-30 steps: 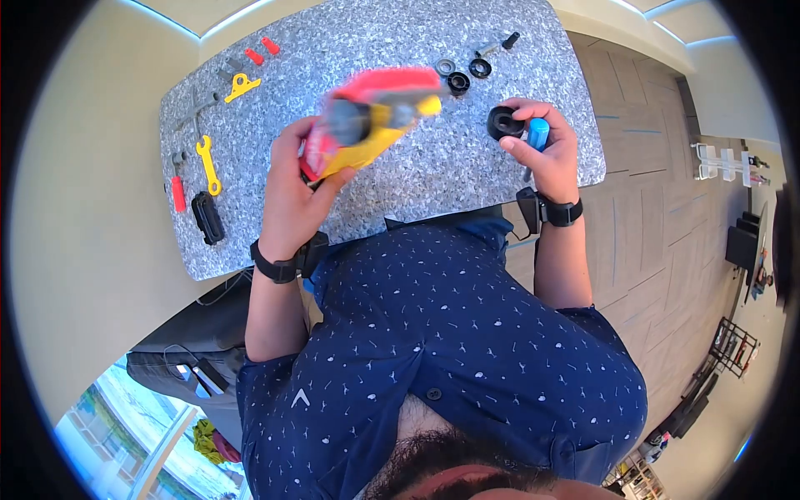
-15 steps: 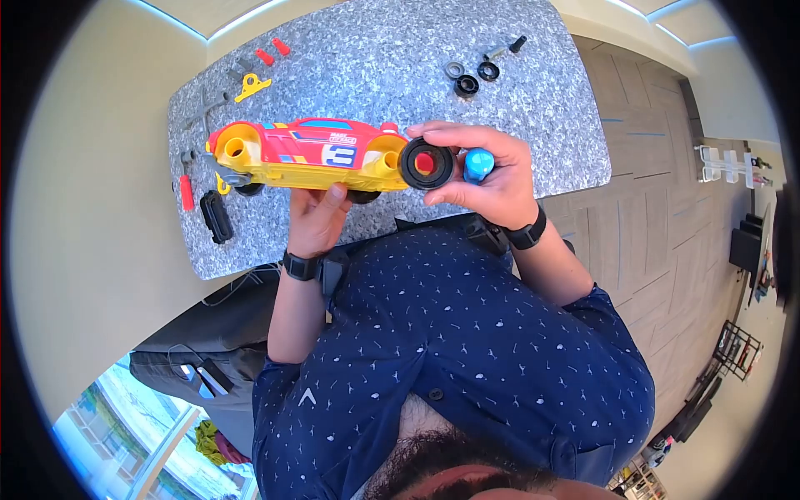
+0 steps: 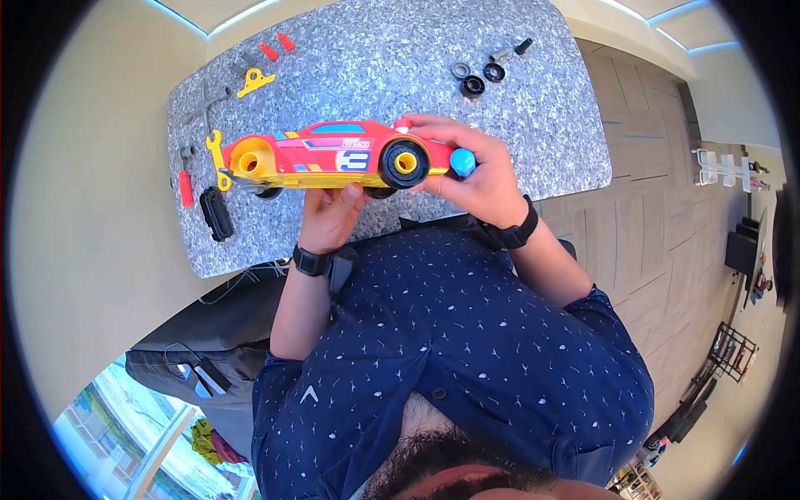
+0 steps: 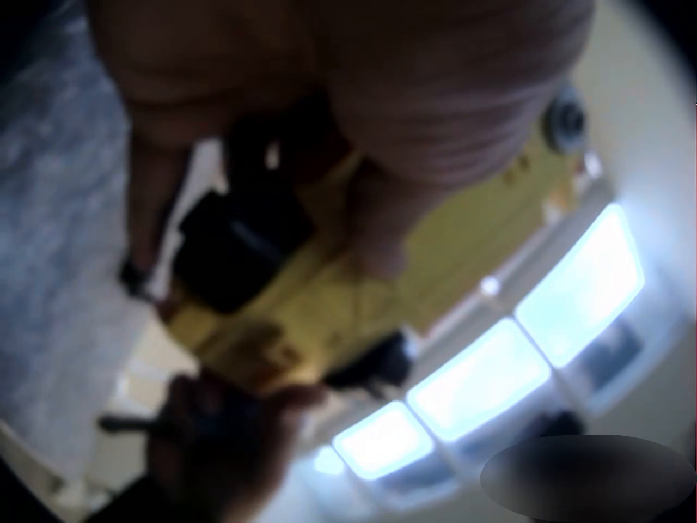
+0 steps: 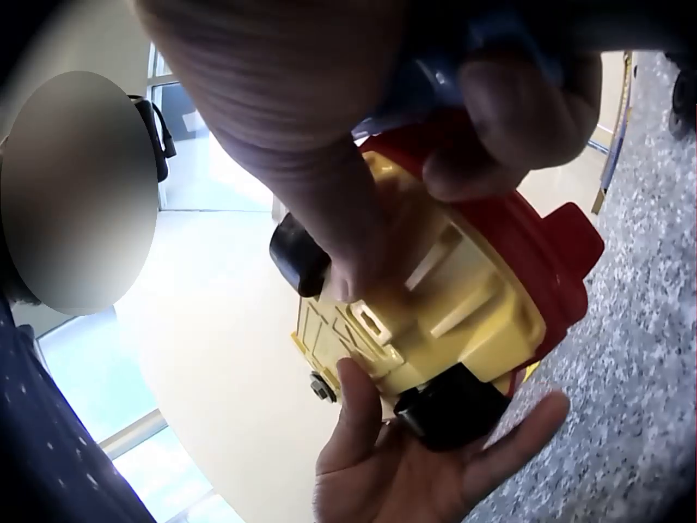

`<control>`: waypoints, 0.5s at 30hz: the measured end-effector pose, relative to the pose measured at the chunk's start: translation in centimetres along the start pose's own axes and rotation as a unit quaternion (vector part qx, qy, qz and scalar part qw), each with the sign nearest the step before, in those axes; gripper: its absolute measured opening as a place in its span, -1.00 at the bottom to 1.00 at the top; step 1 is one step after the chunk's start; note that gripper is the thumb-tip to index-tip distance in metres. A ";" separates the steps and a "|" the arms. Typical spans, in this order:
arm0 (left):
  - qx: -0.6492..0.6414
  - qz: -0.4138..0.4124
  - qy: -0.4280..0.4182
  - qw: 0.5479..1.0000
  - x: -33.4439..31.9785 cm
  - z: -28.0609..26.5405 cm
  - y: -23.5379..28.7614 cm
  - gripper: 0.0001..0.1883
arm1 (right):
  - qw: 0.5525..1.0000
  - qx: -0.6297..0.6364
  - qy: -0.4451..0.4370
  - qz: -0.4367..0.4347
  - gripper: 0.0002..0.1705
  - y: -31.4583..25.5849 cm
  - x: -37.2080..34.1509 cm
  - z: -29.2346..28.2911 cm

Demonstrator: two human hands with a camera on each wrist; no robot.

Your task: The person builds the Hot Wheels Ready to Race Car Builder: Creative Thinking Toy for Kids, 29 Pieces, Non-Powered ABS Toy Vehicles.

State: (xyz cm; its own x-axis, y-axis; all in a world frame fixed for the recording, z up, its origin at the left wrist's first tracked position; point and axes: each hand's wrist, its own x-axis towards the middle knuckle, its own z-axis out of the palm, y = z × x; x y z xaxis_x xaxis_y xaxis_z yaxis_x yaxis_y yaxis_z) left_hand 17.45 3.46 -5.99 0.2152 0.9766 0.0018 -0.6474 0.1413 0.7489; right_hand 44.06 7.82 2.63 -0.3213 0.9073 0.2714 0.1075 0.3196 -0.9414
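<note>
A red and yellow toy race car [image 3: 283, 174] with a number 3 is held above the table, its side facing up toward the head view. My left hand [image 3: 327, 221] grips it from below, thumb on the lower edge. At the right end, my right hand [image 3: 483, 179] holds the car, with a blue-handled screwdriver [image 3: 462, 162] kept in the same hand. A black wheel [image 3: 387, 166] sits around the yellow hub on that side. The other hub [image 3: 252, 161] is bare. In the right wrist view, my right thumb presses the yellow underside [image 5: 479, 311], between two black wheels.
On the speckled table [image 3: 375, 75], a yellow wrench [image 3: 215, 154], a red-handled tool [image 3: 185, 192] and a black part [image 3: 217, 215] lie at the left. Farther back are a yellow piece [image 3: 255, 82] and red pegs [image 3: 268, 52]. Black rings [image 3: 494, 72] lie at the back right.
My left hand has turned the car side-on and brought it to the middle. My right hand has carried the black wheel from over the table onto the car's hub and now holds the car's end.
</note>
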 end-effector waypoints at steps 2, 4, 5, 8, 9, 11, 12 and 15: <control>0.024 -0.031 -0.004 0.999 0.2 -0.1 0.3 -0.43 | 1.000 0.008 0.011 -0.004 -0.38 0.6 0.1 0.0; 0.014 -0.031 -0.012 0.999 0.6 1.2 0.9 -0.47 | 1.000 -0.003 0.022 -0.011 -0.42 0.8 0.2 -0.5; 0.036 -0.054 -0.002 0.998 0.7 1.3 1.2 -0.46 | 1.000 -0.016 0.020 -0.005 -0.43 0.7 0.3 -0.7; 0.095 -0.124 0.017 0.988 0.7 1.4 1.5 -0.42 | 0.998 -0.066 0.015 0.005 -0.45 0.4 0.7 -1.6; 0.111 -0.147 0.017 0.983 0.7 1.4 1.5 -0.43 | 0.996 -0.090 0.013 0.001 -0.45 0.9 0.8 -2.0; 0.194 -0.181 0.004 0.964 0.6 1.5 1.8 -0.46 | 0.992 -0.126 0.001 -0.009 -0.44 1.4 1.0 -2.5; 0.260 -0.192 -0.011 0.946 0.3 1.8 2.0 -0.48 | 0.990 -0.139 -0.007 -0.016 -0.44 1.6 1.0 -2.8; 0.426 -0.074 -0.023 0.901 -0.5 4.3 3.2 -0.58 | 0.984 -0.171 -0.023 -0.037 -0.42 2.6 1.2 -2.7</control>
State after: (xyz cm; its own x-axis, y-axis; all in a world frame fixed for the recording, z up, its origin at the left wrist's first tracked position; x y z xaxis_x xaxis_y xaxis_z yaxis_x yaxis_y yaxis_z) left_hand 18.40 2.70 -0.71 0.2965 0.9466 -0.1266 0.1827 0.0739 0.9804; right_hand 46.51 10.45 1.01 -0.3824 0.8668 0.3199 0.3906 0.4654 -0.7942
